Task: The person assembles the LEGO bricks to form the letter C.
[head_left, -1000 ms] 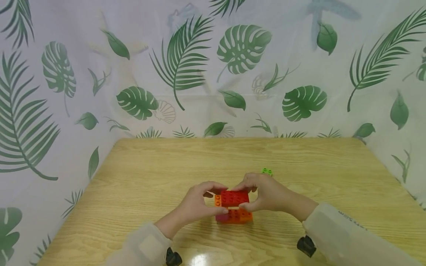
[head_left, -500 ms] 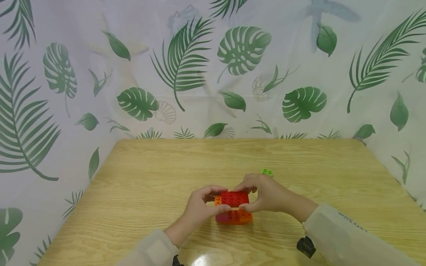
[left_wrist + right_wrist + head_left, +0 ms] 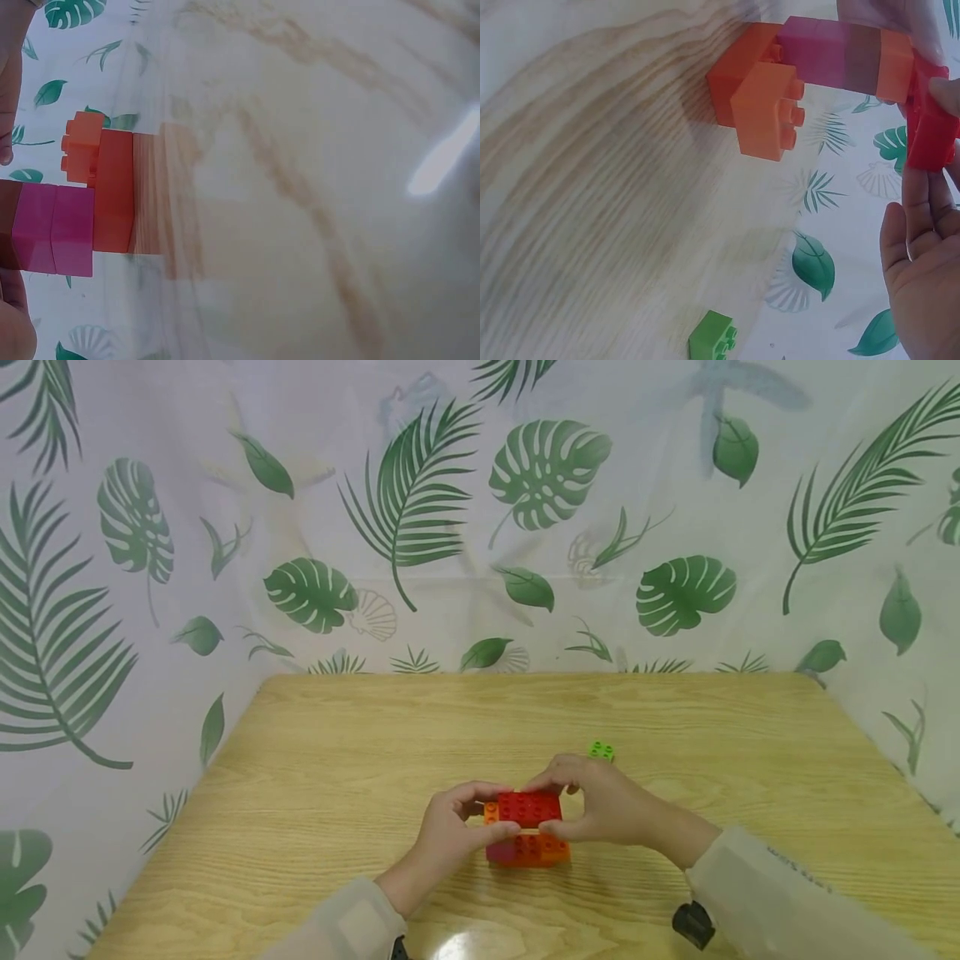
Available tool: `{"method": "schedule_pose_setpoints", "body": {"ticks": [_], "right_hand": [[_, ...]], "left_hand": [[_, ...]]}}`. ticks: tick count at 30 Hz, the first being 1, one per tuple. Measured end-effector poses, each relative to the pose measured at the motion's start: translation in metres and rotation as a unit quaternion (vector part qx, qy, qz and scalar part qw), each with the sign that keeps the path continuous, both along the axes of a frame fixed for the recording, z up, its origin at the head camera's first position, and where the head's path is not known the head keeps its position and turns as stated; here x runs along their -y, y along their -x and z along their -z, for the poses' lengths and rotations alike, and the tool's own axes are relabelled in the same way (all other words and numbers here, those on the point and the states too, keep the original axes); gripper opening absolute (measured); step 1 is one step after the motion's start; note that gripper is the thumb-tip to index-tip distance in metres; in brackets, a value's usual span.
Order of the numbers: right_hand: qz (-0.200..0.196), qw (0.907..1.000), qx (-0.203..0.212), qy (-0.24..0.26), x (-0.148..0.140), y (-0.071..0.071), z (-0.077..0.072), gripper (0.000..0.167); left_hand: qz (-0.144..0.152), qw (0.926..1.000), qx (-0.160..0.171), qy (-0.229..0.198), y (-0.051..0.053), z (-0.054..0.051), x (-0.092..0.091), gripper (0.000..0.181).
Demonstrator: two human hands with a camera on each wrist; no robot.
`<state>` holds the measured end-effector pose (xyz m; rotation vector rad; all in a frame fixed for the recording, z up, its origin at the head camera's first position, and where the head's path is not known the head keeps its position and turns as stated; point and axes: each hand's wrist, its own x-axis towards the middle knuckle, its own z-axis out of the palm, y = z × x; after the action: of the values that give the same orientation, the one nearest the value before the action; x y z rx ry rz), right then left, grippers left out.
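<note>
A tower of toy building bricks stands on the table: an orange base brick (image 3: pixel 114 191), an orange brick (image 3: pixel 765 112) to one side on it, and a column of pink bricks (image 3: pixel 810 49), a brown brick (image 3: pixel 862 58) and another orange brick (image 3: pixel 895 66). At the top, a red brick (image 3: pixel 529 808) overhangs to the right. My left hand (image 3: pixel 448 825) grips the upper left of the tower, thumb in front and fingers behind. With its thumb and fingers, my right hand (image 3: pixel 600 802) pinches the right end of the red brick. Fingers partly hide the joint.
A small green brick (image 3: pixel 602 751) lies on the wooden table (image 3: pixel 360 735) behind my right hand. A leaf-patterned sheet (image 3: pixel 450 527) hangs along the table's back edge and sides.
My left hand and forearm have shifted slightly right, with the thumb further along the front of the red brick. My right hand still pinches its end, almost unmoved.
</note>
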<state>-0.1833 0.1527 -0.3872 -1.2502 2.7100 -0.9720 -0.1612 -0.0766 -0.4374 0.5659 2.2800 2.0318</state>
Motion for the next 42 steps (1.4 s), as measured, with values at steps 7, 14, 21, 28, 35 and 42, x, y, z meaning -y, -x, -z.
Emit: {"method": "schedule_pose_setpoints", "body": {"ticks": [7, 14, 21, 28, 35, 42], "right_hand": [[-0.009, 0.9989, -0.011, 0.045, -0.005, -0.002, 0.010, 0.046], [-0.005, 0.9959, -0.026, 0.086, -0.016, -0.003, 0.023, 0.053], [0.035, 0.9964, -0.007, 0.077, -0.032, 0.006, 0.038, 0.051], [0.103, 0.9931, -0.030, 0.047, -0.046, 0.025, 0.049, 0.050], [0.176, 0.9838, -0.021, 0.025, -0.059, 0.044, 0.055, 0.053], [0.222, 0.9749, 0.003, 0.000, -0.066, 0.059, 0.061, 0.057]], "left_hand": [[-0.004, 1.0000, 0.005, -0.003, -0.001, 0.002, 0.001, 0.039], [-0.001, 0.9999, 0.007, -0.007, -0.002, 0.003, 0.000, 0.041], [-0.005, 0.9997, 0.014, -0.018, -0.002, 0.004, 0.000, 0.041], [-0.007, 0.9997, 0.016, -0.015, -0.002, 0.002, -0.001, 0.040], [-0.007, 0.9998, 0.017, -0.013, -0.002, 0.001, -0.001, 0.040], [-0.007, 0.9998, 0.017, -0.010, -0.002, 0.001, -0.001, 0.040]]}}
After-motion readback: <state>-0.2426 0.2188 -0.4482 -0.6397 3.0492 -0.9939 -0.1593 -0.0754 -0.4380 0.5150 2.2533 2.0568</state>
